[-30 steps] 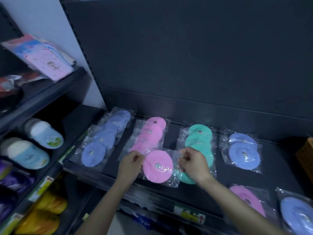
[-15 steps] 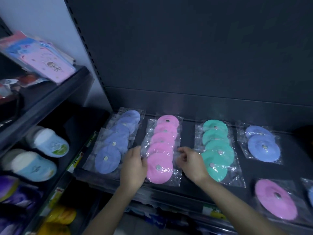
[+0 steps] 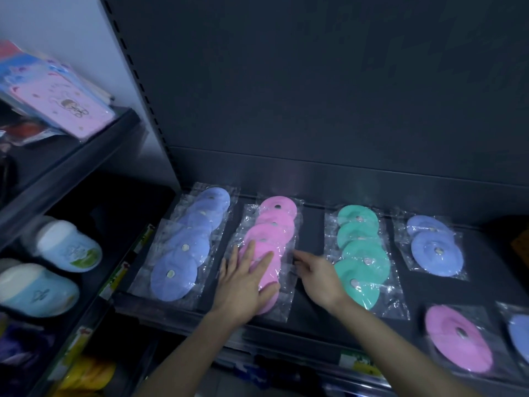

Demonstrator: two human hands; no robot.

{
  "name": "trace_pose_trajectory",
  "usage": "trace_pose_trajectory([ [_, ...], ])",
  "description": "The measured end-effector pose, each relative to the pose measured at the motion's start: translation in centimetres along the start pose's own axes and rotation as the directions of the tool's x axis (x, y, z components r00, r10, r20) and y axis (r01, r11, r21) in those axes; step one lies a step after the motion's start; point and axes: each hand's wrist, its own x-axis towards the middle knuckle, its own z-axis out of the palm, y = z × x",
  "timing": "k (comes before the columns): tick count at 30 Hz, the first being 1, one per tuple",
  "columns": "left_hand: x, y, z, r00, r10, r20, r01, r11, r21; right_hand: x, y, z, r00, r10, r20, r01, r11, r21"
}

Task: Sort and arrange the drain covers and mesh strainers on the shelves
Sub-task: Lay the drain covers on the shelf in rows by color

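Observation:
Round drain covers in clear bags lie in overlapping rows on a dark shelf (image 3: 312,319). From left to right: a blue row (image 3: 186,247), a pink row (image 3: 272,224), a teal row (image 3: 360,253) and a short blue row (image 3: 435,247). My left hand (image 3: 246,285) lies flat, fingers spread, on the front pink cover of the pink row. My right hand (image 3: 317,273) hovers open just right of that row, fingers pointing at its bag edge. A loose pink cover (image 3: 458,339) and a blue cover (image 3: 519,333) lie at the front right.
A side shelf unit on the left carries pink and blue packets (image 3: 57,98) above, blue-and-white slippers (image 3: 68,250) in the middle and yellow items (image 3: 86,373) below. The dark back panel (image 3: 315,96) rises behind the rows. Price tags (image 3: 357,362) line the shelf's front edge.
The front pink cover has been laid down in line with the pink row. Both hands let go of its bag; the left now lies flat on it, the right opened beside it.

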Motion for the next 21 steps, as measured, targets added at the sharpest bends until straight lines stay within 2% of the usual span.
trace_pose_trajectory([
  [4, 0.1, -0.4, -0.4, 1.000, 0.015, 0.013, -0.015, 1.000, -0.008, 0.1, -0.4, 0.3, 1.000, 0.015, -0.003, -0.015, 1.000, 0.009],
  [7, 0.0, -0.4, -0.4, 0.999, 0.028, -0.021, -0.029, 0.999, -0.030, 1.0, -0.6, -0.1, 0.997, 0.020, -0.076, -0.021, 1.000, -0.012],
  [9, 0.4, -0.3, -0.8, 0.998, -0.018, -0.055, 0.013, 0.997, -0.080, 2.1, -0.7, -0.6, 0.992, 0.054, -0.114, -0.055, 0.998, -0.007],
  [14, 1.9, -0.2, -1.8, 0.974, -0.227, -0.002, 0.216, 0.930, -0.299, 4.2, -1.2, -0.9, 0.974, 0.222, -0.047, -0.207, 0.954, 0.219],
  [17, 1.8, -0.2, -1.5, 0.967, -0.252, -0.027, 0.226, 0.906, -0.357, 4.3, -1.3, -0.1, 0.974, 0.227, 0.020, -0.220, 0.919, 0.327],
  [21, 1.6, -0.1, -1.4, 0.969, -0.239, -0.069, 0.197, 0.906, -0.375, 4.1, -1.3, 0.7, 0.978, 0.210, 0.011, -0.202, 0.924, 0.324],
])
